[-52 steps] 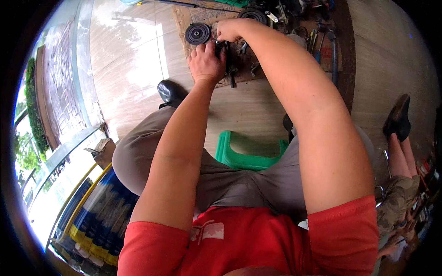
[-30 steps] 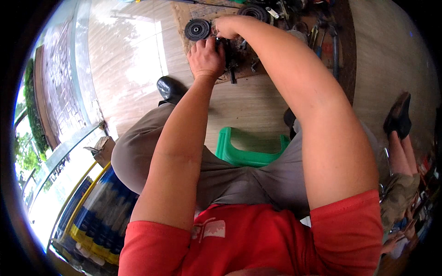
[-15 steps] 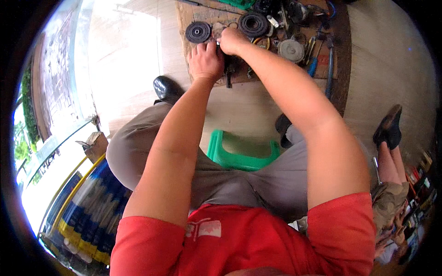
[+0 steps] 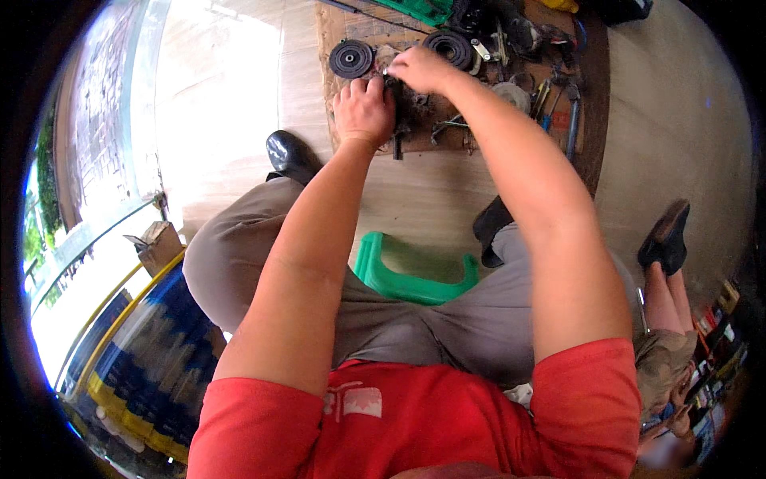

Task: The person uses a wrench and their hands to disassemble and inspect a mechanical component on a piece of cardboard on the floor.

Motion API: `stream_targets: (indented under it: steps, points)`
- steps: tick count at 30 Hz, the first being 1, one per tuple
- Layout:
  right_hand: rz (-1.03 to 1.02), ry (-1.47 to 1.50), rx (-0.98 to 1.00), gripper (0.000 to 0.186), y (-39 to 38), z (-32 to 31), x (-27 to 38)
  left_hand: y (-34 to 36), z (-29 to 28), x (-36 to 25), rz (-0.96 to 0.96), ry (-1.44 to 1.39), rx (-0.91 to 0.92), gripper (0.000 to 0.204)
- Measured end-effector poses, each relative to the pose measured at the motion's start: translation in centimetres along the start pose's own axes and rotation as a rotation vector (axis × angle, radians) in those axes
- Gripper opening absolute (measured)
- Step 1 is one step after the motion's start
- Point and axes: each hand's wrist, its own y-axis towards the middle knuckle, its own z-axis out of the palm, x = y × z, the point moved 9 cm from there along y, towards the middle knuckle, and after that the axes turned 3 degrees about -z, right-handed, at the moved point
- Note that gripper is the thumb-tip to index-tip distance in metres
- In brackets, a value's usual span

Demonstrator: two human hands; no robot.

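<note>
My left hand (image 4: 365,112) lies over the left side of a dark, greasy metal part (image 4: 405,110), its fingers curled onto it and the thumb side hidden. Just to the right, my right hand (image 4: 421,70) is closed in a pinch above the part's far end. A small, shiny bit shows at its fingertips; its kind cannot be made out. Beyond my left fingers sits a round, black grooved pulley (image 4: 351,58). A second black ring-shaped pulley (image 4: 448,49) lies behind my right hand, partly covered by it.
The parts rest on a brown board (image 4: 455,145). At its right are a round grey metal part (image 4: 512,96), screwdrivers (image 4: 546,120) and a long-handled tool (image 4: 573,124). A green stool (image 4: 415,286) stands between my legs. Another person's foot (image 4: 666,237) is at the right.
My right hand has lifted slightly and opened a gap from my left hand, showing more of the dark part. My left hand stays on it. The view has shifted slightly.
</note>
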Motion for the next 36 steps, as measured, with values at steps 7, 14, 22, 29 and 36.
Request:
stream_targets:
  steps: [7, 14, 22, 29, 36]
  points:
    - [-0.041, -0.057, 0.08, 0.03, 1.1, -1.0, -1.0, 0.0, -0.1, -0.1, -0.012, -0.019, 0.006, 0.019]
    - [-0.066, -0.084, 0.141, 0.027, -0.1, 1.2, -1.1, -0.1, -0.2, 0.1, 0.002, -0.021, -0.04, 0.019]
    - [-0.1, -0.161, 0.192, 0.025, 0.1, 1.4, 0.0, 0.0, 0.1, 0.1, 0.005, 0.001, 0.01, 0.029]
    - [-0.089, -0.339, 0.296, 0.022, 0.3, 0.9, 1.4, 0.1, 0.0, 0.0, 0.017, -0.017, -0.067, 0.016]
    - [-0.207, -0.449, 0.341, 0.019, 0.7, 0.5, 3.0, 0.0, 0.0, 0.2, 0.027, -0.033, -0.071, 0.017]
